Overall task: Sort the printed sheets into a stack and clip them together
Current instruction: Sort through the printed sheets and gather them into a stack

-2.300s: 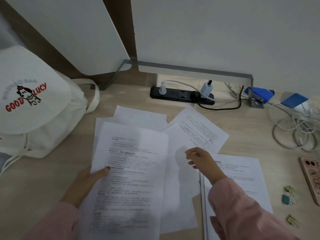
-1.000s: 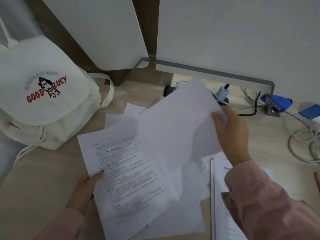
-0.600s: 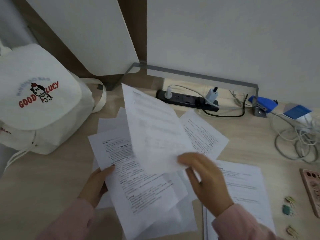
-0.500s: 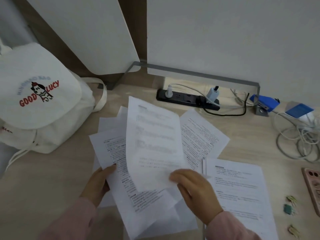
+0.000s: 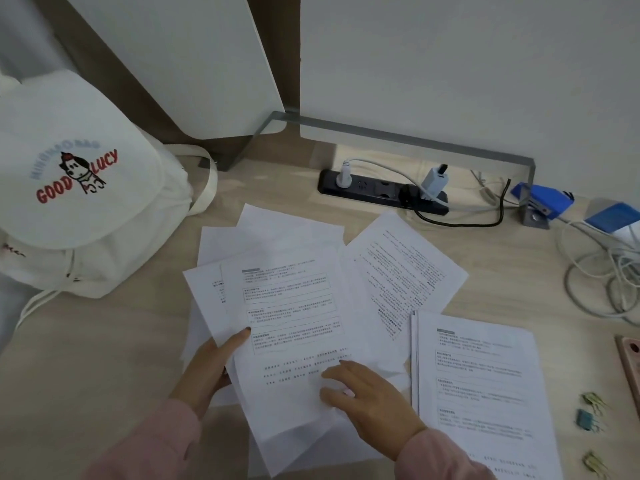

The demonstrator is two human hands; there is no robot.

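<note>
A pale wooden desk [image 5: 104, 341] carries a white bag [image 5: 79, 188] at its left edge, loose sheets [image 5: 291, 306] in the middle, a neater stack [image 5: 478, 386] to their right, a power strip [image 5: 377, 192] and cables [image 5: 602, 271] along the back, and three clips [image 5: 588, 420] and a phone [image 5: 630, 365] at the right edge.

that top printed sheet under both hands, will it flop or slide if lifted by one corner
Probably floppy: the top printed sheet is one thin page. It may slide, since it lies askew on the loose sheets. The left hand at its edge and the right hand flat on it likely steady it.
</note>
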